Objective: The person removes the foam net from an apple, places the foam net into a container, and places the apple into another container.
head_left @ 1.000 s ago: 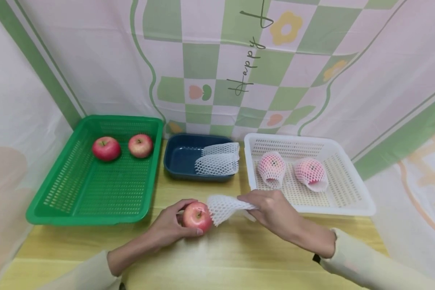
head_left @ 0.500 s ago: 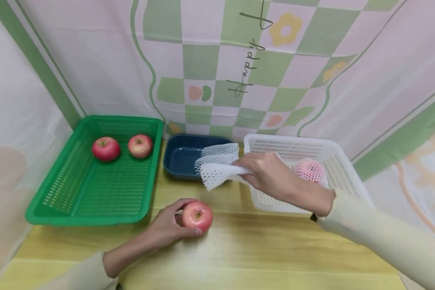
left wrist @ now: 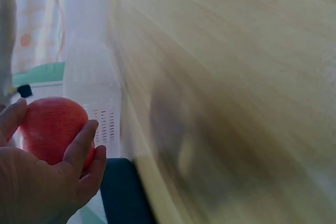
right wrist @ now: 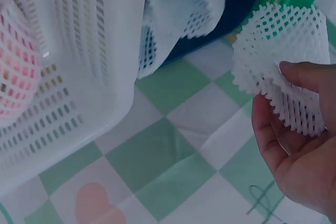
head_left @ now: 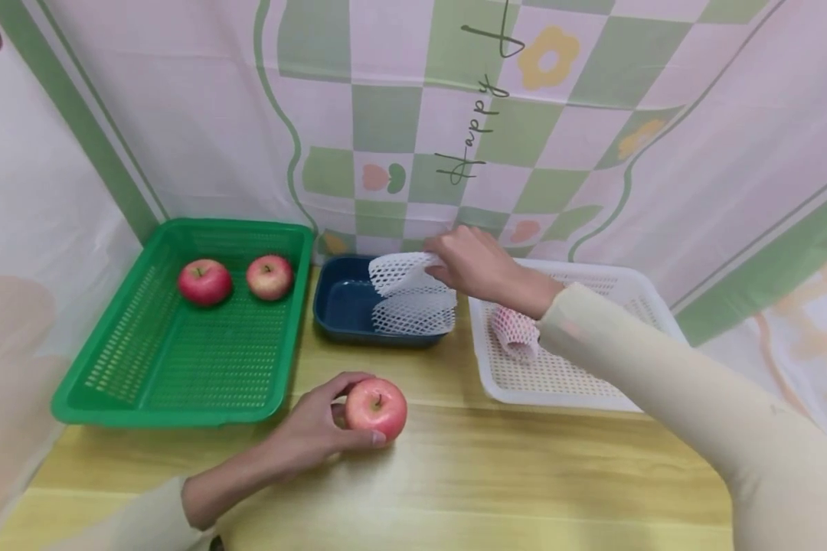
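At the near middle of the wooden table [head_left: 469, 482], a bare apple [head_left: 377, 409] sits in the left hand [head_left: 313, 428], thumb and fingers curled round it. Cannot tell whether its base touches the wood.

Far side: right hand [head_left: 472, 264] pinches a white foam net [head_left: 396, 269] between thumb and fingers, over the blue tray [head_left: 344, 300], where more netting [head_left: 416, 314] lies at the right end.

Step, my reading: a net is being picked out for the held apple; not yet fitted. Next move would call for bringing the net near, spreading its mouth and drawing it over the fruit while the left hand steadies it. Risk: soft netting may fold or catch on its neighbours.

Left of the tray, a green basket [head_left: 214, 363] holds two bare apples [head_left: 204, 282]. Right of it, a white basket [head_left: 558, 376] holds a netted apple [head_left: 515, 337]; the cream sleeve [head_left: 661, 383] hides part of that basket.

Surface: pale yellow wood, grain running left to right, a soft shine near the middle. Room: cloth [head_left: 386, 115] hangs behind, green-and-white checks with flowers and "Happy" printed sideways; more pale cloth closes both sides.
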A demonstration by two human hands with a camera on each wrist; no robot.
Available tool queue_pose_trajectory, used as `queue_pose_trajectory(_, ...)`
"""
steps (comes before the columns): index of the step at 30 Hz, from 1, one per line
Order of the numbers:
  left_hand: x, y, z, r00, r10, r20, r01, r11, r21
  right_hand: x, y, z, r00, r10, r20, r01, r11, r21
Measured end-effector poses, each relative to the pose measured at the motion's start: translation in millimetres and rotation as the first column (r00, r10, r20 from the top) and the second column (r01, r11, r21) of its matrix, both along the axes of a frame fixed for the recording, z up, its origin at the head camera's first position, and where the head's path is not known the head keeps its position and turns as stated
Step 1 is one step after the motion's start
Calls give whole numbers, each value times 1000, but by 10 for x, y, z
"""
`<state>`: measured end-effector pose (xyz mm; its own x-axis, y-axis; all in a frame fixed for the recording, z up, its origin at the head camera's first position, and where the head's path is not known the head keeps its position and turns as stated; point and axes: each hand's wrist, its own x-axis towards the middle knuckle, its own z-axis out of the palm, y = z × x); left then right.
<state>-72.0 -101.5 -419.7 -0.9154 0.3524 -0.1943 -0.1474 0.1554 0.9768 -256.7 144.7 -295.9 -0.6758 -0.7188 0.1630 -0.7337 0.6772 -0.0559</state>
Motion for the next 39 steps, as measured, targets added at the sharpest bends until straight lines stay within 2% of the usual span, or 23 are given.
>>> queue_pose_trajectory(6,8,-43,154,1000,-17,-10,17,1000,-4,-224,-139,-116,997,-70,38,68,995,67)
queue_pose_trajectory(10,0,-88,263,1000,-19,-13,19,1000,-15,-321,-226,-226,996,-86,15,84,990,115)
queue_pose_trajectory(16,-21,-160,456,1000,13,-24,-15,995,-99,-371,-340,-410,995,-75,-69,87,978,192)
queue_pose_trajectory(19,-48,-215,545,999,14,-41,-20,989,-144,-369,-384,-503,994,-76,-73,90,970,227)
queue_pose_trajectory(24,-114,-345,659,998,18,-57,-26,989,-144,-336,-420,-604,994,-98,-47,107,956,274)
queue_pose_trajectory(34,-256,-665,848,994,64,-87,-78,983,-168,-349,-373,-593,987,-149,54,131,958,254)
queue_pose_trajectory(39,-332,-901,877,992,93,-84,-109,974,-201,-320,-277,-518,986,-153,67,132,959,250)
